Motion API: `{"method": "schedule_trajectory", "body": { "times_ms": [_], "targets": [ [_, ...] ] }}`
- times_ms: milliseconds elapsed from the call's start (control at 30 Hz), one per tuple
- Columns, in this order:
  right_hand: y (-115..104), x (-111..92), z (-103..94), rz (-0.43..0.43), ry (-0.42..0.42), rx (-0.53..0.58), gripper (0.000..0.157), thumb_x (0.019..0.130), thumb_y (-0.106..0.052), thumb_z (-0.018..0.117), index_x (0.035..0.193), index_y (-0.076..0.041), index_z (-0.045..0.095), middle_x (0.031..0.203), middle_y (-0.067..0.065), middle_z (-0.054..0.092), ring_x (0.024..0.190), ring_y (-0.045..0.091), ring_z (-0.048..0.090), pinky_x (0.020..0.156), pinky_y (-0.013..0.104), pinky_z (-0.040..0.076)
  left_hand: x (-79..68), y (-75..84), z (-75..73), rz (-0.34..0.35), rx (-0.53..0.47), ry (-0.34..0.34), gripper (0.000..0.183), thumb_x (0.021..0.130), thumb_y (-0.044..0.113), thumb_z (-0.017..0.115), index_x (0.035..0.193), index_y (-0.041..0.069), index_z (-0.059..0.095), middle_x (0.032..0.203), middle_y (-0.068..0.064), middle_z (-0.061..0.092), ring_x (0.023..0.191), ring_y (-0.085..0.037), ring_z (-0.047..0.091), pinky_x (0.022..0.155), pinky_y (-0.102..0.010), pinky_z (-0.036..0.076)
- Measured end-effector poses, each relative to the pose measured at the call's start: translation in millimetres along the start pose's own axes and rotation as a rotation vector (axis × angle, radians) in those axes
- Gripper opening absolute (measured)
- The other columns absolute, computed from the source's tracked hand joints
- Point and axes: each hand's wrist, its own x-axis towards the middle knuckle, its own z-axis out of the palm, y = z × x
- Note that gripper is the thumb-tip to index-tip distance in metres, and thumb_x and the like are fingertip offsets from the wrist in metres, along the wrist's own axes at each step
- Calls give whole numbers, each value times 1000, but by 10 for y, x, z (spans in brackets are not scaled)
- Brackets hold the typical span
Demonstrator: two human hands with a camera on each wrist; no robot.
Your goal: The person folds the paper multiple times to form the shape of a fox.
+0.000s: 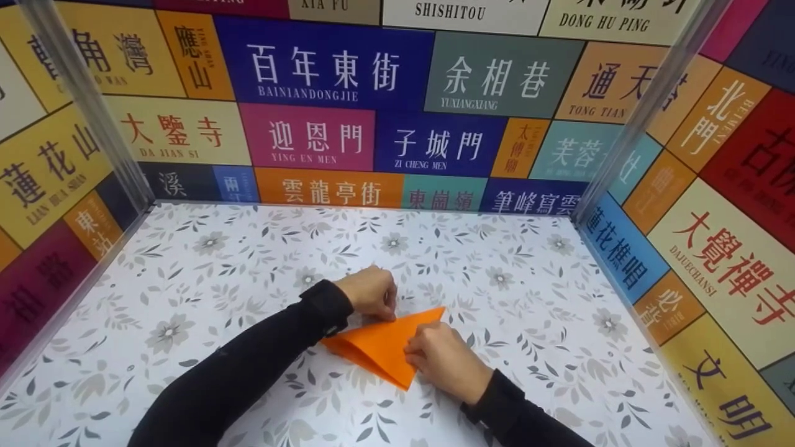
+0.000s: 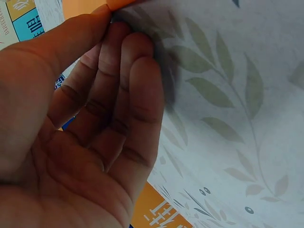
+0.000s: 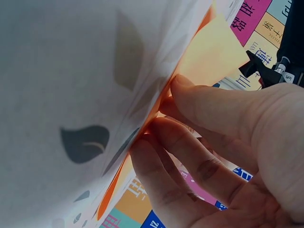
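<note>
A folded sheet of orange paper (image 1: 379, 344) lies on the tabletop, a pointed corner at its far right. Along its front left edge the layers stand slightly apart. My left hand (image 1: 371, 293) pinches the far edge; in the left wrist view the thumb and forefinger of that hand (image 2: 90, 109) meet at the paper (image 2: 84, 6), the other fingers curled beneath. At the right edge, my right hand (image 1: 450, 361) pinches the paper. The right wrist view has the thumb of that hand (image 3: 204, 147) on the paper's face (image 3: 209, 57), with fingertips along its lower edge.
The tabletop (image 1: 248, 267) is white with a grey leaf and flower print. Panels of coloured signs with Chinese characters (image 1: 323, 68) enclose it at the back, left and right. Clear corner strips (image 1: 640, 105) join the panels. Both forearms wear black sleeves (image 1: 248, 366).
</note>
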Motion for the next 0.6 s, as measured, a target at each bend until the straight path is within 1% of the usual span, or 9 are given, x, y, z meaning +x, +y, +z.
{"method": "schedule_trajectory", "body": {
  "times_ms": [133, 300, 400, 600],
  "targets": [
    [-9, 6, -6, 3, 0, 5, 10, 93, -1, 94, 99, -8, 92, 87, 4, 78, 85, 22, 74, 81, 35, 65, 0, -15, 3, -10, -7, -13, 15, 95, 21, 99, 90, 10, 89, 73, 6, 72, 67, -10, 58, 65, -21, 47],
    [-16, 2, -14, 24, 2, 22, 11, 92, -1, 95, 100, -9, 92, 88, 4, 78, 85, 20, 74, 81, 35, 66, -37, -41, -20, -7, -30, -31, 13, 95, 17, 98, 91, 8, 90, 76, 1, 77, 67, -9, 59, 65, -20, 47],
    [-18, 0, -12, 37, 0, 32, 11, 93, -1, 95, 99, -9, 91, 89, 3, 78, 85, 19, 73, 81, 34, 66, -87, -73, -34, -23, -39, -45, 13, 95, 17, 97, 92, 8, 90, 77, 0, 79, 68, -8, 59, 66, -19, 46],
    [-22, 7, 1, 45, 0, 40, 10, 92, -1, 94, 98, -9, 90, 88, 2, 76, 83, 17, 72, 80, 33, 65, -189, -153, -41, -57, -55, -47, 15, 95, 20, 98, 92, 8, 89, 77, 3, 77, 69, -7, 58, 67, -18, 45]
  ]
}}
